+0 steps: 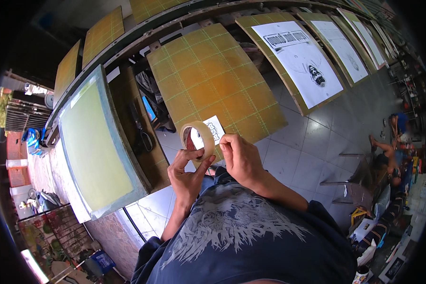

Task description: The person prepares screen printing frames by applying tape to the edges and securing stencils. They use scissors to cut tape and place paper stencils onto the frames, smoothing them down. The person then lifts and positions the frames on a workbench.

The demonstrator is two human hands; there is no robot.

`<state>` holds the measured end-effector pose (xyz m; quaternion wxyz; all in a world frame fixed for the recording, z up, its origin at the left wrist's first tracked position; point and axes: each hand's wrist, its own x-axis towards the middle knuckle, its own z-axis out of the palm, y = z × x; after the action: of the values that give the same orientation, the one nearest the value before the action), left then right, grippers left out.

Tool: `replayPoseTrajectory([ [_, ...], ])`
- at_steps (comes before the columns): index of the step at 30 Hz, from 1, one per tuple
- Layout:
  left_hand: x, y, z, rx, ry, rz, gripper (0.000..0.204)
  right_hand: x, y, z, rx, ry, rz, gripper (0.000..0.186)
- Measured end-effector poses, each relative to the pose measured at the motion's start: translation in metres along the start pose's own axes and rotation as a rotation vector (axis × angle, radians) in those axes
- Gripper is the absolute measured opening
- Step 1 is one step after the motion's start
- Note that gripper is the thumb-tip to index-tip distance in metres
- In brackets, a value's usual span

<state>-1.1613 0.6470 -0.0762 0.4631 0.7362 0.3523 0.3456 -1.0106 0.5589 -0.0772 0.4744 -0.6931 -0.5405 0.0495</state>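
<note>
My left hand (pixel 187 173) grips a roll of clear yellowish tape (pixel 207 136) between thumb and fingers, the roll standing on edge. Close to the roll's right side is my right hand (pixel 244 161), with thumb and forefinger pinched together. What that pinch holds, if anything, is too small to make out. Behind the roll, a small white paper (pixel 215 127) with black printing lies at the near edge of a brown board (pixel 217 71) marked with green grid lines. The roll covers part of the paper.
A framed screen (pixel 97 146) with a pale green mesh stands at left, beside scissors (pixel 146 140) on a dark board. To the right, a board carries a printed white sheet (pixel 296 57). A metal rail (pixel 175 21) runs behind. Another person (pixel 393 151) is at far right, near a chair (pixel 350 189).
</note>
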Motion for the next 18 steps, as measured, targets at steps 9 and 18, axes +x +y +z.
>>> replayPoseTrajectory([
  [9, -0.002, 0.004, -0.003, 0.01, 0.006, 0.022, 0.025, 0.012, 0.0, -0.006, 0.062, 0.052, -0.065, 0.016],
  [18, 0.004, 0.007, -0.01, 0.075, 0.0, 0.129, 0.029, 0.015, -0.001, -0.008, -0.134, 0.038, -0.23, 0.019],
])
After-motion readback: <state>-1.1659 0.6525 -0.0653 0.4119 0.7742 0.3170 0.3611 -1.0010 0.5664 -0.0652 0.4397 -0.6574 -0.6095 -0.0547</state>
